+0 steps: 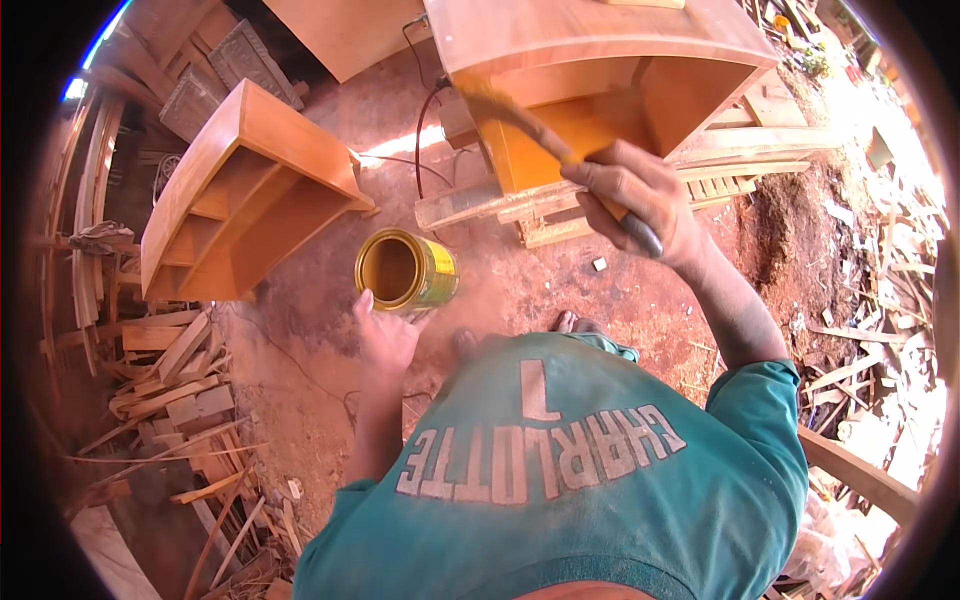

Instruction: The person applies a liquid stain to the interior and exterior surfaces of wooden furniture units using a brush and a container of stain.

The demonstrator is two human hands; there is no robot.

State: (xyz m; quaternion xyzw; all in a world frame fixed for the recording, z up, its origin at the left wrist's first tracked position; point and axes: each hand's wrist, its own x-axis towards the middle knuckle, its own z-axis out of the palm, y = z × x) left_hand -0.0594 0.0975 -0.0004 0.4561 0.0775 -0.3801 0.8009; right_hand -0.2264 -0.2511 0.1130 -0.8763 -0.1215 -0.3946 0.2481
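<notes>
My can (441, 275) is shiny metal, and my brush (540, 131) has a smooth, glossy handle end. My shirt (600, 530) is matt cloth. The cabinet (590, 30) looks smooth, faintly glossy wood; the scraps (185, 350), rough wood.

Around the centre of the frame, you have a gap above the floor (500, 275) between the can (437, 272) at your left hand (388, 335) and your right hand (640, 200). Toward upper right, the curved cabinet (600, 38) blocks you, though its front is open; planks (745, 146) jut out below. The shelf unit (262, 205) bars upper left. Scrap wood (175, 390) hems in the left edge, more offcuts (860, 355) the right.
</notes>
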